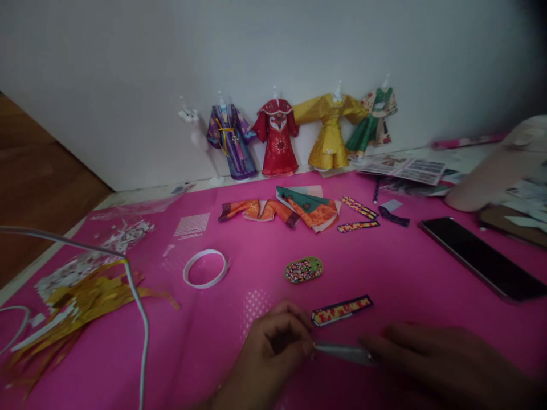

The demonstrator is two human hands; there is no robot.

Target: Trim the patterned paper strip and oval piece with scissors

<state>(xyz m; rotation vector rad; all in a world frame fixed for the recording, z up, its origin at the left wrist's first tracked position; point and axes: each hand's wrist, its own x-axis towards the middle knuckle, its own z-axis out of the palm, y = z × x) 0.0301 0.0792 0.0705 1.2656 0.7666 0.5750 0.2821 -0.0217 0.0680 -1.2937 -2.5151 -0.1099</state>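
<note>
My left hand (pixel 273 347) is closed in a pinch at the lower middle of the head view. What its fingertips hold is too small and dark to make out. My right hand (pixel 431 359), blurred and in shadow, is closed around a pair of scissors (pixel 344 352). Only their silver blades show, pointing left with the tip at my left fingertips; the handles are hidden in the hand. Just above the blades lies a purple-edged strip (pixel 342 310) with a yellow and red pattern. Beyond it rests a small oval case (pixel 303 270) of multicoloured beads.
Miniature gowns, including a red one (pixel 277 139), stand along the wall. Orange and green garment pieces (pixel 307 208) lie before them. A phone (pixel 482 256) and pale bottle (pixel 499 165) are right. Left are a tape roll (pixel 188 267), gold scraps (pixel 94 296) and a white cable (pixel 139 307).
</note>
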